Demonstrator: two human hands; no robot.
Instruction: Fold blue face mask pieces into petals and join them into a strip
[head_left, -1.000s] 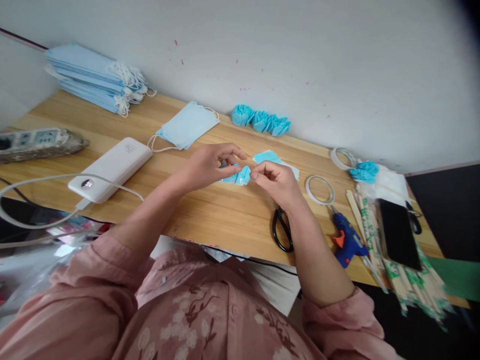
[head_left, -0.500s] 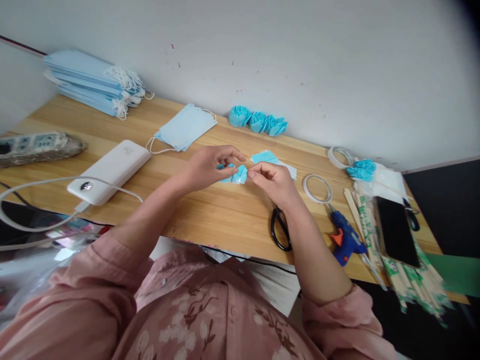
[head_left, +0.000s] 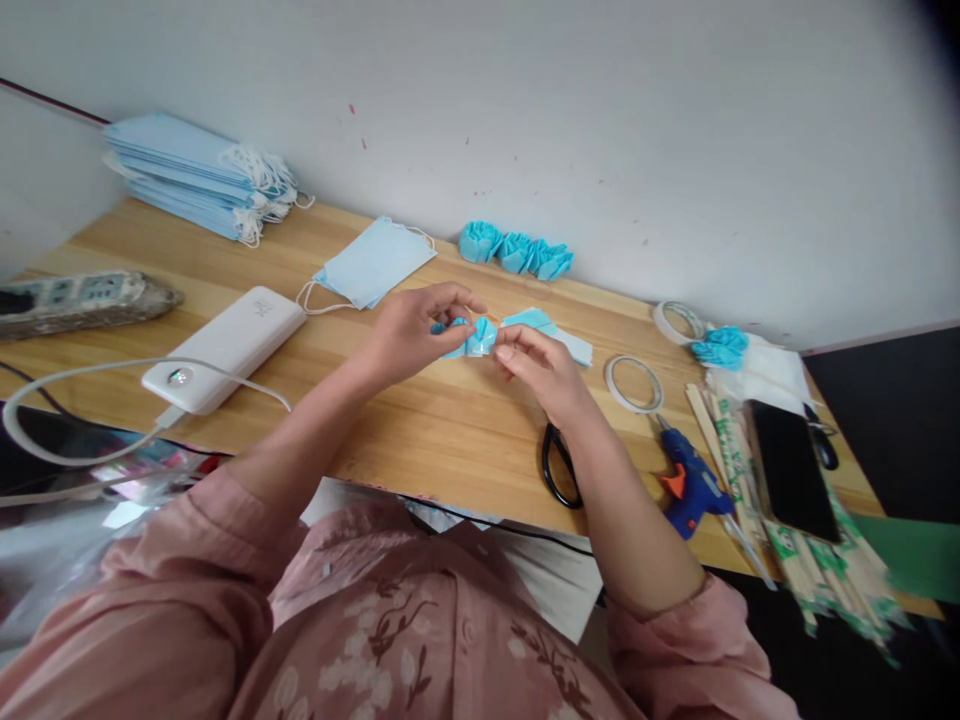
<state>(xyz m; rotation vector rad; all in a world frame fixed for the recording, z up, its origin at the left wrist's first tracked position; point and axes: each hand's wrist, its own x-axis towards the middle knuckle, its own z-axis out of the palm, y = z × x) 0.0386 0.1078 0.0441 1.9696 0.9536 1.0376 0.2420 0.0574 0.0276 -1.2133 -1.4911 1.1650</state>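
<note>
Over the pale, wood-grained table, a crumpled, bright-blue strip of thin, fabric-like material was seen between the two hands, pinched at its left part by the thumb and partly hidden fingers of the left hand, the nearer one, with its forefinger arched clear. The free end was pointed rightward, its visible long axis laid roughly left to right, toward the right hand. There, thumb and forefinger were bent close together just beside the edge; whether it was pinched could not be told.
</note>
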